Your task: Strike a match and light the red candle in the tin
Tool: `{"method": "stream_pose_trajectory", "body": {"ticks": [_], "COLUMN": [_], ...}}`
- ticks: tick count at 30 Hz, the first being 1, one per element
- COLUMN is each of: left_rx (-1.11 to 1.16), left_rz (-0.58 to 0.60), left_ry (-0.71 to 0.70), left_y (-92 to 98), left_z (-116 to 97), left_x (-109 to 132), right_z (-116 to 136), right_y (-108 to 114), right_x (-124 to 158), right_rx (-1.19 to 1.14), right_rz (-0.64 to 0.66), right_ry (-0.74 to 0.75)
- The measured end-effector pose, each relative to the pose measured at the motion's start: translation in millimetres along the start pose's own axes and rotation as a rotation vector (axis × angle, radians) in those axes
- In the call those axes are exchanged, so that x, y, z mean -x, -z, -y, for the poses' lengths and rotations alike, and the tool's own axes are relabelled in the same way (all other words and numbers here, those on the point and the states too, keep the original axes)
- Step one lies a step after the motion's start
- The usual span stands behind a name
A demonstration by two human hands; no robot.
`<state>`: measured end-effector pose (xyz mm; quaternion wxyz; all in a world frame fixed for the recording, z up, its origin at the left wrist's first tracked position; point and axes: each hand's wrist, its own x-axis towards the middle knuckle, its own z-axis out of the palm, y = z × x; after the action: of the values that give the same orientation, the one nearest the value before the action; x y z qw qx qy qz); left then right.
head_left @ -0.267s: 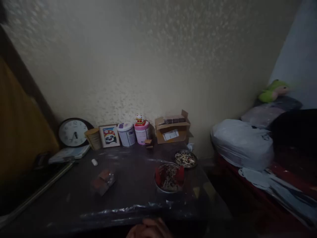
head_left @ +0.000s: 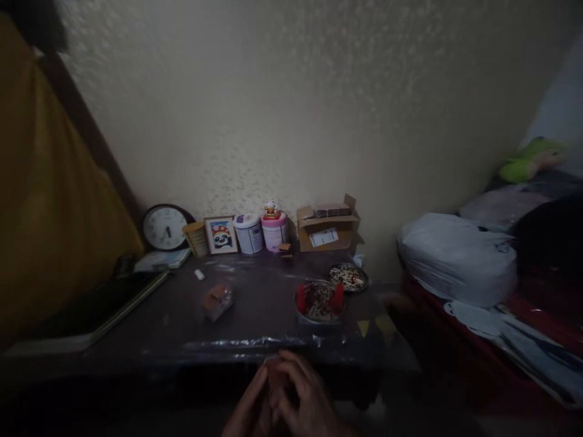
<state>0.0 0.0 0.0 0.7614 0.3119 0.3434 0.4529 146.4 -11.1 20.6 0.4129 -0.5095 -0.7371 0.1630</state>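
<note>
A: Quick, how far along?
B: Mid-handling, I'd judge. Left hand (head_left: 249, 399) and right hand (head_left: 310, 396) both grip one small reddish-brown piece (head_left: 276, 377), fingers closed in around it. It isn't set down on the table (head_left: 259, 312).
A: Anything done, anything left?
B: Can't tell if the piece is opened, filled or finished. Loose sticks, match-like, lie in the round bowl (head_left: 319, 319) and in the shallow dish (head_left: 331, 280) just behind it. Red pieces (head_left: 339, 297) stand at the bowl's sides. Whether any sticks are inside the held piece: hidden.
A: Other similar bits?
B: A clear packet (head_left: 217, 300) with orange-brown bits in it, on the table left of the bowl. Small brown box (head_left: 285, 247) in front of the pink tub (head_left: 274, 233). Both apart from the hands.
A: Looks of the held one?
B: Flat-sided, boxy, dull reddish-brown, pale edge at the top. Fingers cover much of it; dim and blurry, no print readable.
A: Where exactly?
B: Between the fingertips, bottom middle, short of the table's near edge.
</note>
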Motion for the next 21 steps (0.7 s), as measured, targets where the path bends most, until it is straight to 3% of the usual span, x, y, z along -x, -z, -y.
{"method": "stream_pose_trajectory", "body": {"ticks": [3, 7, 13, 17, 21], "left_rx": [0.191, 0.265, 0.311, 0.306, 0.255], "left_rz": [0.054, 0.104, 0.125, 0.133, 0.172], "left_ry": [0.097, 0.073, 0.043, 0.1, 0.151], "left_y": [-12.3, -22.0, -16.0, -6.8, -5.5], "left_z": [-2.2, -4.5, -3.8, -1.5, 0.2], "left_x": [-2.7, -3.9, -1.9, -3.4, -2.8], "right_z": [3.0, 1.2, -6.0, -11.1, -14.5], "right_y": [2.2, -2.1, 6.7, 19.2, 19.6], "right_x": [-1.4, -1.5, -6.5, -14.4, -18.7], "right_rx": [-0.001, -0.034, -0.355, -0.591, -0.651], "right_rz": [-0.006, -0.019, 0.086, 0.175, 0.1], "right_ry": [0.014, 0.002, -0.043, -0.177, -0.34]}}
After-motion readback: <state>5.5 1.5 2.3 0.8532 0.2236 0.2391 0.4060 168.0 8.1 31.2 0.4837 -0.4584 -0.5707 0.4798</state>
